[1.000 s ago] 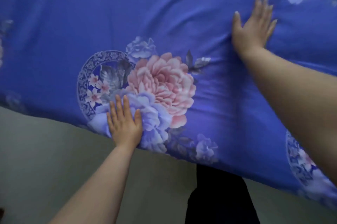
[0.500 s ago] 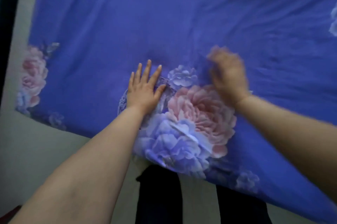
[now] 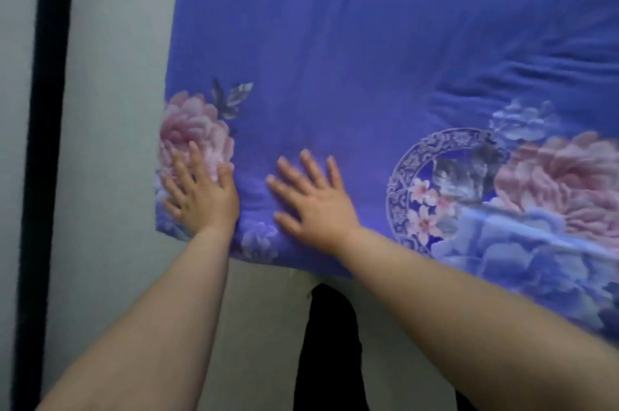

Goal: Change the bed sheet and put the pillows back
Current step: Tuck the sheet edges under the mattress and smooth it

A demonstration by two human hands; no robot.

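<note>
Since the earlier frames, both hands have been shifted to the bed's near left corner, and the left hand [image 3: 201,196] and right hand [image 3: 313,201] are now laid flat, fingers straight, on the bed sheet [image 3: 335,75], gripping nothing. Wrinkles [image 3: 536,75] on the right could be left in, or the corner dragged off, if pressing is uneven. Sheet is seen spread over the bed, blue with pink and lilac flowers, probably thin cotton, though motion blur hides the weave.
</note>
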